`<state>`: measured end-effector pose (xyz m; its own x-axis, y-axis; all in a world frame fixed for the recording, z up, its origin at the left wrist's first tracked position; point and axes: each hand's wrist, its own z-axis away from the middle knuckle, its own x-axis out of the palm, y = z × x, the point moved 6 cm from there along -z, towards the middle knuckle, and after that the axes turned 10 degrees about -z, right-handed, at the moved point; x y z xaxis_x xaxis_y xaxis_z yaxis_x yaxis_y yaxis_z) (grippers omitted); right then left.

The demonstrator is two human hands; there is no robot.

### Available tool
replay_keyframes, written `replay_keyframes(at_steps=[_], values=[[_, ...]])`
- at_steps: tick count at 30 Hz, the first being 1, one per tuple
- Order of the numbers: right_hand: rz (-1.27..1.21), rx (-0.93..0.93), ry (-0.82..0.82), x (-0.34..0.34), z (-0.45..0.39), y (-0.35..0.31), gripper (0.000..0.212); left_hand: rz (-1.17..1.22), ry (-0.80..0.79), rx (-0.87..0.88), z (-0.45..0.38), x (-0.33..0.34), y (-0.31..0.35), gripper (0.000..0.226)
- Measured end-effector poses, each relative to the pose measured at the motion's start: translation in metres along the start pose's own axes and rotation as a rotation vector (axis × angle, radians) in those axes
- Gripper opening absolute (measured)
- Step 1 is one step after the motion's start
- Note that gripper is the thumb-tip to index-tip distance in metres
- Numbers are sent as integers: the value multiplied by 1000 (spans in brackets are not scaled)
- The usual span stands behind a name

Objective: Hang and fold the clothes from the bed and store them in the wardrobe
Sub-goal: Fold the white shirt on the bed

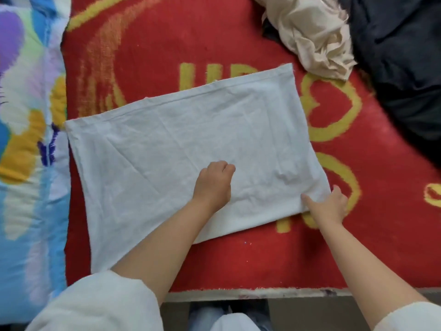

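A white garment (167,139) lies flat, folded into a rough rectangle, on the red blanket (148,44) covering the bed. My left hand (213,182) rests on the middle of the white cloth with its fingers curled under; whether it pinches the fabric is hidden. At the cloth's near right corner, my right hand (330,204) grips the edge, thumb on top and fingers beneath.
A crumpled beige garment (312,32) and a dark garment (401,56) lie at the far right of the bed. A colourful quilt (28,139) runs along the left. The bed's front edge (262,293) is just below my arms.
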<state>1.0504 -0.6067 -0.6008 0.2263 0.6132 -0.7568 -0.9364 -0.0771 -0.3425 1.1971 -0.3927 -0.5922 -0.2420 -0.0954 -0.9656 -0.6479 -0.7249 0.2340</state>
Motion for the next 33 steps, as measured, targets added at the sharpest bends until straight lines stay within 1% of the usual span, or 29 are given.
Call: replay_keyframes(at_steps=[1, 2, 5, 6, 7, 8, 10, 11, 12, 14, 16, 17, 19, 20, 21, 22, 24, 25, 26, 27, 28, 29, 31, 32, 33], values=[[-29, 16, -47, -1, -9, 6, 80, -19, -18, 59, -20, 0, 11, 31], [-63, 24, -99, -3, -19, 10, 76, -53, -30, 121, -44, 1, 24, 34], [-110, 35, -297, -4, -41, 13, 55, -226, -91, 266, -110, 0, 51, 47], [-95, 32, -362, -3, -46, 14, 48, -306, -124, 294, -131, -4, 60, 51], [-110, 44, -414, -4, -54, 17, 41, -365, -209, 323, -154, -1, 75, 56], [-112, 35, -456, -2, -54, 15, 34, -386, -253, 333, -169, 0, 81, 62], [-72, 10, -504, 1, -59, 15, 23, -476, -413, 347, -198, 10, 97, 70], [-5, -12, -524, 2, -61, 17, 22, -521, -456, 348, -211, 15, 107, 72], [77, -57, -539, 3, -60, 15, 21, -560, -461, 368, -221, 16, 111, 71], [94, -97, -558, 3, -61, 13, 17, -659, -444, 383, -237, 18, 112, 61], [53, -104, -607, 2, -61, 13, 18, -712, -459, 349, -249, 19, 106, 49], [43, -120, -628, 1, -62, 15, 19, -739, -501, 309, -253, 20, 104, 46], [-12, -144, -633, 0, -63, 20, 17, -726, -598, 186, -257, 25, 95, 38], [-39, -154, -622, 0, -62, 23, 16, -703, -595, 129, -258, 20, 92, 36], [-70, -159, -610, 0, -61, 25, 17, -612, -574, -4, -257, 15, 88, 35], [-97, -164, -610, -2, -60, 27, 23, -499, -570, -144, -255, 16, 79, 35], [-178, -195, -598, -6, -54, 26, 32, -367, -595, -253, -249, 15, 74, 26], [-246, -227, -578, -9, -51, 24, 29, -357, -608, -276, -246, 10, 74, 16], [-339, -252, -556, -12, -48, 22, 22, -369, -621, -302, -244, 5, 73, 12], [-439, -268, -533, -15, -43, 21, 15, -406, -616, -300, -245, 2, 70, 20], [-521, -284, -525, -20, -37, 17, 17, -463, -602, -276, -247, -2, 66, 33], [-586, -312, -537, -22, -26, 13, 22, -510, -593, -213, -244, -6, 63, 37], [-666, -404, -591, -23, -3, 1, 28, -540, -599, -65, -237, -14, 53, 22], [-690, -434, -638, -23, 9, -6, 28, -582, -576, 38, -232, -20, 48, 24], [-704, -422, -695, -18, 21, -10, 21, -650, -545, 149, -222, -30, 45, 28]])
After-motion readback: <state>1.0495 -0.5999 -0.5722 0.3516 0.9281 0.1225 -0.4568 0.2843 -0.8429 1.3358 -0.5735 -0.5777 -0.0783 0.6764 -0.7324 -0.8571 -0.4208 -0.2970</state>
